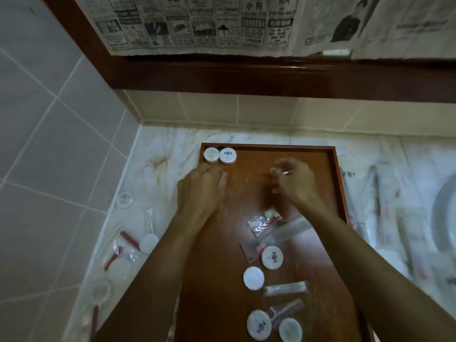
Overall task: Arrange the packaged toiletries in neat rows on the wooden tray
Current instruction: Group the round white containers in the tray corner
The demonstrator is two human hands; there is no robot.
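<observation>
The wooden tray (330,169) lies on the marble counter. Two round white soap packs (211,154) (228,156) stand side by side in its far left corner. My left hand (201,187) is just below them, knuckles up, fingertips down on the tray; whatever is under it is hidden. My right hand (294,180) hovers mid-tray, blurred, with fingers curled and pinching a thin pinkish packet (287,172). Loose on the near half of the tray lie several round soaps (272,257) (253,278) (259,324), clear sachets (264,222) and a long wrapped item (285,288).
More packs lie on the counter left of the tray: a round soap (124,199), a wrapped stick (149,219) and red-handled items in clear bags (121,250). A tiled wall stands at the left and a sink (444,213) at the right. Newspaper covers the mirror behind.
</observation>
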